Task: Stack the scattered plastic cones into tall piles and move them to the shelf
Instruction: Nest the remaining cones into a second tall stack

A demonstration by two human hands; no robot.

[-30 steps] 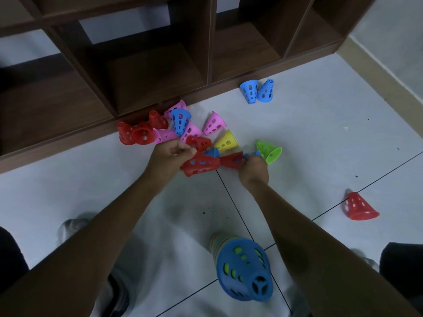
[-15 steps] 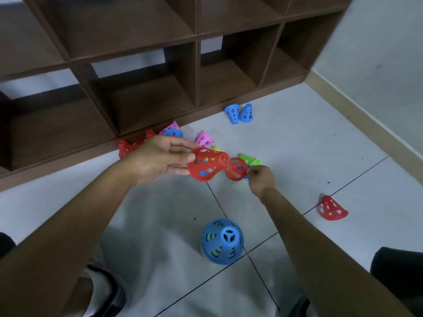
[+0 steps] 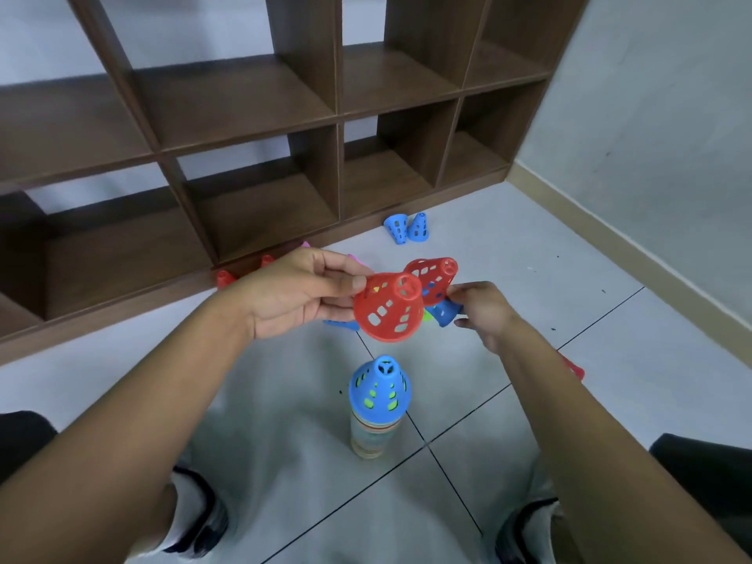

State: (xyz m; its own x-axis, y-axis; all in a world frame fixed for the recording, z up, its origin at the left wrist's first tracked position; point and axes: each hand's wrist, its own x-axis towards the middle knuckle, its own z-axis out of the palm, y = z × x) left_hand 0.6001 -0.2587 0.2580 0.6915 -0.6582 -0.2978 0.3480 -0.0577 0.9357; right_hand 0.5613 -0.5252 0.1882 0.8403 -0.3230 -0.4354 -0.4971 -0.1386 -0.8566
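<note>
1. Now your left hand grips a red cone above the blue-topped stack on the floor.
2. Your right hand pinches a second red cone, just beside the first.

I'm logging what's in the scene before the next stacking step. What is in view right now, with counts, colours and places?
Held red cones: two; the nearer gripped by the left hand, the farther by the right hand.
Held blue cone: one, at the right hand, below the red ones.
Cone pile: one, blue cone on top, upright on the floor between the feet.
Blue cones: two, on the floor by the shelf base.
Other loose cones: red, pink, green and blue, mostly hidden behind the hands; count unclear.
Shelf: one, dark brown, open compartments.
Floor: light tiles.
Left hand, right hand: raised over the pile.
</note>
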